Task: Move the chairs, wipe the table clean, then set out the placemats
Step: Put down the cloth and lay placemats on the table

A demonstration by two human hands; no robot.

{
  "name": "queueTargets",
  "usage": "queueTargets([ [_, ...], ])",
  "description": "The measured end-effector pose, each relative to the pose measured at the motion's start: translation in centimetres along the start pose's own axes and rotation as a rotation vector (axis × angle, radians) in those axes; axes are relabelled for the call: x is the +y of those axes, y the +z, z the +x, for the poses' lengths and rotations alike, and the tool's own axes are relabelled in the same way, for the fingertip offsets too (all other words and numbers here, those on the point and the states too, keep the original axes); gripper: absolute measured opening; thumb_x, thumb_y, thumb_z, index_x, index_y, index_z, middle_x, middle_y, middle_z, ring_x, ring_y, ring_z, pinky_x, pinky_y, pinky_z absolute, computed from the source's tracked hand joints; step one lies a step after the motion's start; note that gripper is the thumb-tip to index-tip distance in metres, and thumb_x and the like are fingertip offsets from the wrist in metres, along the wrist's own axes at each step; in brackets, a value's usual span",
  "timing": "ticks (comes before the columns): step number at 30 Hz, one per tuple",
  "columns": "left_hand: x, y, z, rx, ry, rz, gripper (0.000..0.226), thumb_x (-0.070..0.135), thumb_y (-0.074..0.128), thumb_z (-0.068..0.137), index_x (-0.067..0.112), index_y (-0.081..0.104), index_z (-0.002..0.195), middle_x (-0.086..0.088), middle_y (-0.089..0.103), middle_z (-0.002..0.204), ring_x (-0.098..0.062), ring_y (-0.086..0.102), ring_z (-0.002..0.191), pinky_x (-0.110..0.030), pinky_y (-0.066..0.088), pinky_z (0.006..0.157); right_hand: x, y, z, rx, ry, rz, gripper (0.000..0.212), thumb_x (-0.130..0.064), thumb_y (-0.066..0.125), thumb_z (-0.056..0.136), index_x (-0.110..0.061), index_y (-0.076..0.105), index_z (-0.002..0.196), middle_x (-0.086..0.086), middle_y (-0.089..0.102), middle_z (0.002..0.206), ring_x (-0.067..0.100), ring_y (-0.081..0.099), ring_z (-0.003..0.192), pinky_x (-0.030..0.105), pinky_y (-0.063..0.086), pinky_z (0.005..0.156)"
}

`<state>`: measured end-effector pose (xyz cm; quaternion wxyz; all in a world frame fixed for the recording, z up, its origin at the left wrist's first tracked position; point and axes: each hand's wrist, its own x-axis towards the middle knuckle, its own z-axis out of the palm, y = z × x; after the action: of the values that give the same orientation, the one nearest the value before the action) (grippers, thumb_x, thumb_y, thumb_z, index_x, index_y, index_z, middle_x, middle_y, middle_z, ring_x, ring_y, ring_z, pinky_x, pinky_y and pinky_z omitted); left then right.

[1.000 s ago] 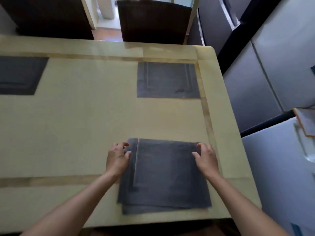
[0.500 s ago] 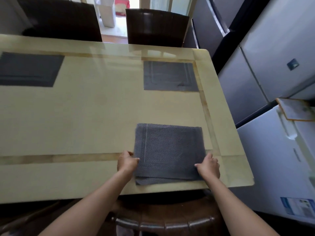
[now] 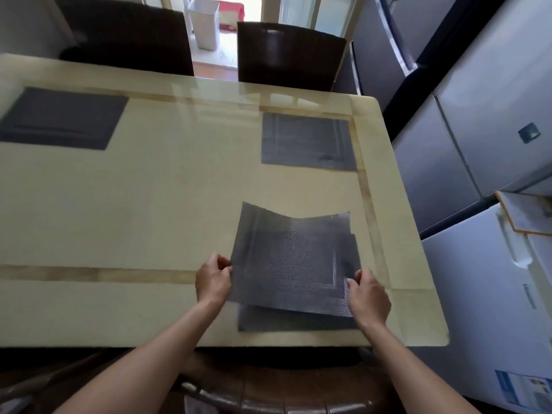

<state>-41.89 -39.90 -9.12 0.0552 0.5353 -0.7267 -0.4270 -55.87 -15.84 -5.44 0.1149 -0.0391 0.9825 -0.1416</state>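
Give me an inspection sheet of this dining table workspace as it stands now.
Surface: cream table, glossy, with tan inlay strips.
Job's things: top placemat lifted and bowed over a lower placemat at the near edge; far right placemat and far left placemat lie flat.
Clutter: nothing seen.
Grippers: left hand and right hand pinch the top placemat's side edges.
Cables: nothing seen.
Surroundings: two dark chairs beyond the table, one near; refrigerator at right; white bin in the doorway.
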Motion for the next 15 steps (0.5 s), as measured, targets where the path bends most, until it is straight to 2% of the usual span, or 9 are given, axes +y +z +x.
queueTargets([
  [3,0.1,-2.9,1.8,0.056,-0.024,-0.064,0.004,0.007,0.064,0.082,0.007,0.066,0.085,-0.011,0.071,0.089,-0.028,0.064,0.087,-0.031,0.045,0.074,-3.5,-0.4,-0.1,0.003,-0.053,0.071,0.02,-0.022,0.058,0.091,-0.014,0.042,0.082,0.013,0.064,0.084,0.03,0.056,0.073,0.031,0.035,0.06],
  [6,-0.8,-7.2,4.4,0.124,-0.053,-0.118,0.005,0.006,0.066,0.08,0.007,0.067,0.085,-0.011,0.071,0.09,-0.026,0.064,0.087,-0.028,0.044,0.074,-8.5,0.3,-1.1,-0.026,-0.117,0.122,0.018,-0.022,0.059,0.091,-0.014,0.045,0.083,0.015,0.066,0.087,0.034,0.061,0.082,0.031,0.033,0.061],
  [11,-5.1,-15.9,9.4,0.202,-0.097,-0.166,0.006,0.005,0.066,0.079,0.006,0.067,0.085,-0.011,0.07,0.09,-0.023,0.061,0.082,-0.024,0.04,0.071,-18.3,3.5,-5.0,-0.071,-0.174,0.173,0.015,-0.021,0.058,0.092,-0.012,0.047,0.086,0.013,0.066,0.09,0.032,0.062,0.085,0.028,0.032,0.064],
  [15,-9.3,-23.1,13.0,0.229,-0.095,-0.179,0.005,0.004,0.067,0.079,0.006,0.066,0.084,-0.011,0.069,0.088,-0.027,0.063,0.085,-0.028,0.044,0.074,-25.5,6.9,-8.8,-0.088,-0.19,0.192,0.017,-0.02,0.058,0.092,-0.012,0.046,0.082,0.01,0.064,0.085,0.027,0.054,0.074,0.028,0.034,0.062],
])
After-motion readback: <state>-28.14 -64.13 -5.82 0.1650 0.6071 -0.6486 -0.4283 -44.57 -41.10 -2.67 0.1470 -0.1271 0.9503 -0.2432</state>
